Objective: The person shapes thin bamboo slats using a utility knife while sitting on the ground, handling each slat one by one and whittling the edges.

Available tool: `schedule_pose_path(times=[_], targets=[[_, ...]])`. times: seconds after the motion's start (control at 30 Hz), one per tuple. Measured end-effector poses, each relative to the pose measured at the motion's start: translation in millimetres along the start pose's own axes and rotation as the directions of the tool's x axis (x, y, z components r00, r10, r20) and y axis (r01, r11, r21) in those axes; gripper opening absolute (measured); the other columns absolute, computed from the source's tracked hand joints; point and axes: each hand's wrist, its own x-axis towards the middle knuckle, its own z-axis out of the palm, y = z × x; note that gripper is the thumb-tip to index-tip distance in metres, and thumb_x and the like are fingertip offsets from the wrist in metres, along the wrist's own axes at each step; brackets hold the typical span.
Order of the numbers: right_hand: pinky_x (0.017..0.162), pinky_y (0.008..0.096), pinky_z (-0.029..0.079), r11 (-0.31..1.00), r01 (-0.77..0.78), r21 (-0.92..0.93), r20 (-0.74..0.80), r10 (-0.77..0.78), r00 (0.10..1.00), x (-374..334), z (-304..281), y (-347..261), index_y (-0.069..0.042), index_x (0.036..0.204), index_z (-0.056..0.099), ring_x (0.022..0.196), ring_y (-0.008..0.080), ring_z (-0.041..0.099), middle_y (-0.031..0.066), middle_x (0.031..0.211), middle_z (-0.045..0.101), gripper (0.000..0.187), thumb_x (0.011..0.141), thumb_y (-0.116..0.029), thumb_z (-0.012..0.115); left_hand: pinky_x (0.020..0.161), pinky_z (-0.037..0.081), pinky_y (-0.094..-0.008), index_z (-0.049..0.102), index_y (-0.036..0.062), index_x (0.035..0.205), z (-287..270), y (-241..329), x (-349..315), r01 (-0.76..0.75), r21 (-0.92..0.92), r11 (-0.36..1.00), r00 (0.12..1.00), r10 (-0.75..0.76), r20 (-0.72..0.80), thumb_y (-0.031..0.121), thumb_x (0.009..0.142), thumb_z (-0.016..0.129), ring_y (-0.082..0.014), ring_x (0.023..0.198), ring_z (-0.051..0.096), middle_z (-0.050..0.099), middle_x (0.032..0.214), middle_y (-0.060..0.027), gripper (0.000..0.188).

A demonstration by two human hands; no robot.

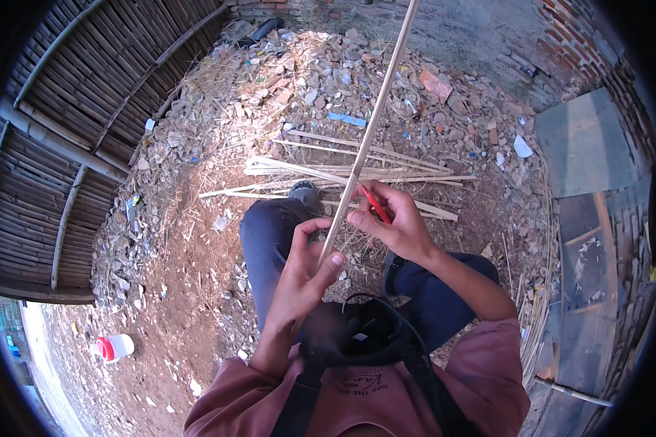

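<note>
The long bamboo strip (372, 127) is pale cream, as are the loose strips (357, 171) lying on the brown, reddish dirt ground (189, 291). A red tool (376, 204) shows bright against the right hand (393, 226). The trousers (270, 233) are dark blue, the shirt (488, 364) dusty pink, crossed by black straps (306, 393). A white bottle (116, 347) has a red cap. The rubble heap (328, 73) is grey and tan with a blue scrap (346, 119).

This was an outdoor rural work yard on bare brown dirt ground (189, 306). A woven bamboo slat fence (65, 124), a weathered red brick wall (583, 36), a heap of grey rubble stones (328, 73) and split pale bamboo strips (328, 171) showed it.
</note>
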Motion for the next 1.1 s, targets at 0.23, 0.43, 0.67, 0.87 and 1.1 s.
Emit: schedule_pose_path(times=[0.23,0.43,0.67,0.87,1.1], targets=[[0.075,0.0259,0.054,0.989,0.010,0.150,-0.012,-0.008,1.000,5.4,-4.5,2.9,0.001,0.109,0.074,0.080,0.0067,0.066,0.0021,0.089,0.072,0.016,0.103,-0.015,0.074,0.061,0.046,-0.0226,0.041,0.0048,0.146,-4.1,-3.3,-7.8,0.038,0.166,0.985,0.996,-0.050,0.068,0.012,0.107,0.067,-0.0064,0.073,0.059,0.066,0.096,-0.0033,0.047],[0.075,0.0255,0.054,0.996,0.057,0.062,-0.129,-0.048,0.990,8.1,-25.3,-1.6,0.001,0.115,0.071,0.081,0.0069,0.066,0.0026,0.090,0.071,0.024,0.103,-0.020,0.074,0.062,0.049,-0.0232,0.060,0.0026,0.129,-25.2,-0.9,-20.6,0.200,0.270,0.942,0.953,-0.251,0.168,0.017,0.111,0.062,-0.0060,0.068,0.059,0.065,0.086,-0.0006,0.023],[0.071,0.0309,0.055,0.927,0.242,-0.285,-0.226,-0.310,0.923,-3.7,-22.5,-7.9,-0.001,0.117,0.067,0.079,0.0133,0.068,0.0066,0.087,0.069,0.027,0.105,-0.025,0.070,0.059,0.043,-0.0211,0.062,0.0034,0.126,-28.0,-7.1,-18.5,0.132,0.295,0.946,0.988,-0.150,0.039,0.019,0.112,0.061,-0.0040,0.066,0.054,0.061,0.081,0.0031,0.021],[0.056,0.0384,0.055,0.564,0.540,-0.625,0.220,-0.536,0.815,-12.3,12.0,15.4,-0.008,0.107,0.068,0.066,0.0245,0.072,0.0076,0.082,0.068,0.028,0.100,-0.034,0.074,0.070,0.042,-0.0195,0.062,0.0026,0.126,-16.4,-1.0,-13.1,-0.012,0.270,0.963,0.999,0.023,-0.038,0.015,0.105,0.073,-0.0011,0.081,0.053,0.063,0.095,0.0047,0.026],[0.054,0.0380,0.056,0.560,0.523,-0.642,0.228,-0.512,0.828,-16.0,22.4,19.3,-0.010,0.104,0.067,0.067,0.0249,0.073,0.0060,0.081,0.068,0.023,0.097,-0.030,0.076,0.076,0.046,-0.0211,0.064,0.0016,0.123,-14.3,-6.9,-7.8,-0.033,0.266,0.963,0.991,0.066,-0.116,0.010,0.098,0.081,-0.0011,0.090,0.057,0.069,0.103,0.0011,0.031]])
